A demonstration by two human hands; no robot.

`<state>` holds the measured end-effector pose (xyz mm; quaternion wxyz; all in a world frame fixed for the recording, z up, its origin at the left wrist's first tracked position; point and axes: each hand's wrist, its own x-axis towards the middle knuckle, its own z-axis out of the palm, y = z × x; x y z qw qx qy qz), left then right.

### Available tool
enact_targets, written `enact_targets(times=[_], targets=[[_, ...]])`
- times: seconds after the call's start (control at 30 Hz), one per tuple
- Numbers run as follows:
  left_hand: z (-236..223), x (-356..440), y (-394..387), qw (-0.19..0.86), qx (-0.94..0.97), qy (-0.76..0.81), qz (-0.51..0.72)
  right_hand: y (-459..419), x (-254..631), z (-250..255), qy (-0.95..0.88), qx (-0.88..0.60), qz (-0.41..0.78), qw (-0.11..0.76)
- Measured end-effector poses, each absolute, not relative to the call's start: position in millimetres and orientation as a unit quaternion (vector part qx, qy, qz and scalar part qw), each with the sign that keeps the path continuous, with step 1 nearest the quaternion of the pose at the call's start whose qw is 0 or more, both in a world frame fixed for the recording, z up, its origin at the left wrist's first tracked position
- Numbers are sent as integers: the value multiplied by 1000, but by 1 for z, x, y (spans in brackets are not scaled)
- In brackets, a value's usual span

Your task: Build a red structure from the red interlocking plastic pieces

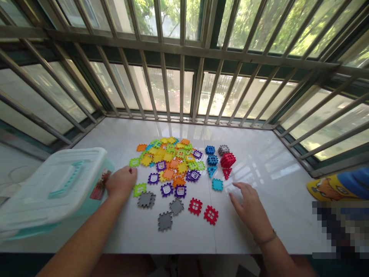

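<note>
My left hand is closed in a fist on the white tabletop, just left of a pile of plastic building tiles; no tile sticks out of it. My right hand is open, thumb and forefinger apart, to the right of a light blue square tile. The mixed pile holds yellow, orange, green and purple tiles. Blue tiles and red tiles form small stacks behind my right hand. Grey tiles and two red window tiles lie flat nearer to me.
A lidded, light turquoise storage box stands at the left. At the right edge lies a yellow and blue object with a cartoon picture. Metal window bars close off the back and sides of the table.
</note>
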<state>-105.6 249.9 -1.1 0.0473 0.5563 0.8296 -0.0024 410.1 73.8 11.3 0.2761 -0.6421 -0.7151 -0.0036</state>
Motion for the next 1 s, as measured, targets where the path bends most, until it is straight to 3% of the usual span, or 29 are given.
enact_targets(times=[0.13,0.27,1.0], targets=[[0,-104,249,46,555,831,-11,21,386,-20,-693,-674,14,256],[2,-103,249,47,552,832,-16,-5,360,-37,-664,-699,-47,259],[-2,-107,250,62,557,828,2,-4,353,-29,-645,-715,-28,269]])
